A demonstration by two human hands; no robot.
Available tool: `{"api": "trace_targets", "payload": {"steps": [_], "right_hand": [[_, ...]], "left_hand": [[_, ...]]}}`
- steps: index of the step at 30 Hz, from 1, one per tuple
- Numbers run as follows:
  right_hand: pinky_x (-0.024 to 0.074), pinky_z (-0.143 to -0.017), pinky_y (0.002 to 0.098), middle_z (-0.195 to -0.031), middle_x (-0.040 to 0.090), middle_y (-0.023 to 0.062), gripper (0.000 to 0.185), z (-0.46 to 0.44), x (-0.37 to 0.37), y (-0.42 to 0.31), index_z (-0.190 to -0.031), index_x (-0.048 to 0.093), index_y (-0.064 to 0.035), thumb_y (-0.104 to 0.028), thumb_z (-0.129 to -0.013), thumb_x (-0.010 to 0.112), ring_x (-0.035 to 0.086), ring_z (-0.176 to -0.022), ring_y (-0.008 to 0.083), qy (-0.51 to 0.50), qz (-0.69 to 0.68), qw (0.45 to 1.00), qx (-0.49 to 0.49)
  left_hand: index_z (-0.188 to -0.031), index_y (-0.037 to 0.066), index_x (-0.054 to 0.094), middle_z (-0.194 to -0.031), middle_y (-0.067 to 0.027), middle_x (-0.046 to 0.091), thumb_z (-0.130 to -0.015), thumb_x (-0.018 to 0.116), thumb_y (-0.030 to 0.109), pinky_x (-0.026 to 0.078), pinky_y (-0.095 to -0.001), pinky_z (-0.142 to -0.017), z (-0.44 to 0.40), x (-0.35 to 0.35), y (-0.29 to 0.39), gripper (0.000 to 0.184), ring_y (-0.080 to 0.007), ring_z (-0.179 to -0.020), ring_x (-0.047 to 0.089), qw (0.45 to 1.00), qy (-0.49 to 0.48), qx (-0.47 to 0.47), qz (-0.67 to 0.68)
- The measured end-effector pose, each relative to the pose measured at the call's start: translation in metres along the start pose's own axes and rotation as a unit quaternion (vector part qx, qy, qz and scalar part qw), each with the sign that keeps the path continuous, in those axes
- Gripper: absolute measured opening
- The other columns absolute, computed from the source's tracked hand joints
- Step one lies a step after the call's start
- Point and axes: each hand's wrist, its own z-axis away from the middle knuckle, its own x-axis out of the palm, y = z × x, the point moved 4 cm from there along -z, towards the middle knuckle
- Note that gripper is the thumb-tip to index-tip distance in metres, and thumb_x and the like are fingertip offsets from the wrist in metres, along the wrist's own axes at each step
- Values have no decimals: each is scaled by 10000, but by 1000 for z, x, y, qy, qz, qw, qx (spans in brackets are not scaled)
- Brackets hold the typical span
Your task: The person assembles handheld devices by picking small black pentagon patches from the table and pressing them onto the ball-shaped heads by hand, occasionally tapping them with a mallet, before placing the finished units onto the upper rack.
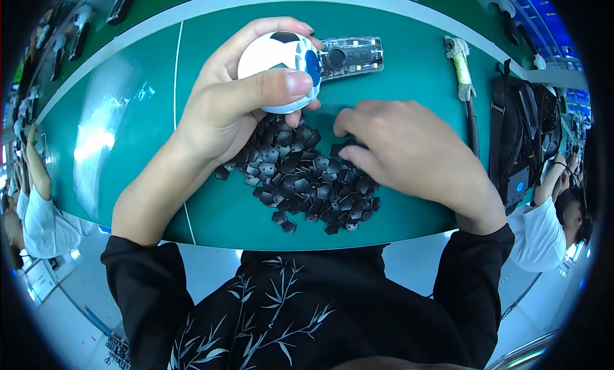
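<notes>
My left hand (pixel 240 92) grips a white ball-shaped device (pixel 259 55) with black soccer-ball patches, its thumb pressed across the front near a blue ring. A clear handle (pixel 352 55) showing electronics and a dark round button sticks out to the right. Below lies a heap of small black pentagonal pieces (pixel 307 181), some with little holes. Over the heap's right edge, my right hand (pixel 403 146) is closed, thumb and forefinger pinching one black pentagonal piece (pixel 336 150). The curled fingers partly hide that piece.
A cable with a yellowish, taped end (pixel 462 69) lies at the right of the green table (pixel 409 213). Beyond it sits a black bag (pixel 521 133). Clear plastic film (pixel 96 140) lies on the left. Other people (pixel 48 223) sit at both sides.
</notes>
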Motion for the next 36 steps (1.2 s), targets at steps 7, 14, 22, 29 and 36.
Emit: {"api": "trace_targets", "payload": {"steps": [7,14,22,29,36], "right_hand": [[411,-549,226,-740,607,33,238,-3,-26,-7,-958,633,-65,-80,-760,764,547,-628,98,35,-146,988,26],[394,-523,190,-698,596,42,490,-10,-24,-2,-1103,645,-42,-152,-676,858,538,-579,107,111,-417,894,119],[400,-515,187,-709,623,48,639,-17,-21,1,-1195,625,-13,-175,-634,883,550,-585,111,117,-405,906,44],[414,-498,192,-761,663,61,653,-19,-23,-1,-1184,632,2,-171,-605,880,541,-561,119,175,-303,936,-42],[429,-489,188,-797,683,63,634,-14,-19,-7,-1179,641,0,-171,-610,864,543,-560,118,209,-270,938,-58]], "left_hand": [[-1312,15,493,-1265,-194,553,-762,712,177,541,-279,-669,-3,-2,2,613,-266,-923,642,998,-64,9,4],[-1351,19,491,-1441,-242,432,-754,700,381,541,-387,-873,-1,6,-3,729,-333,-1120,592,964,-93,161,-188],[-1401,30,465,-1472,-203,419,-734,686,475,463,-424,-1014,7,15,1,831,-342,-1240,531,980,-78,94,-157],[-1447,23,396,-1433,-191,461,-647,770,524,469,-401,-1009,6,14,-1,1015,-312,-1180,567,968,-117,150,-163],[-1453,8,367,-1367,-177,510,-506,895,443,473,-396,-1008,12,20,0,1169,-297,-1133,587,938,-98,194,-270]]}}
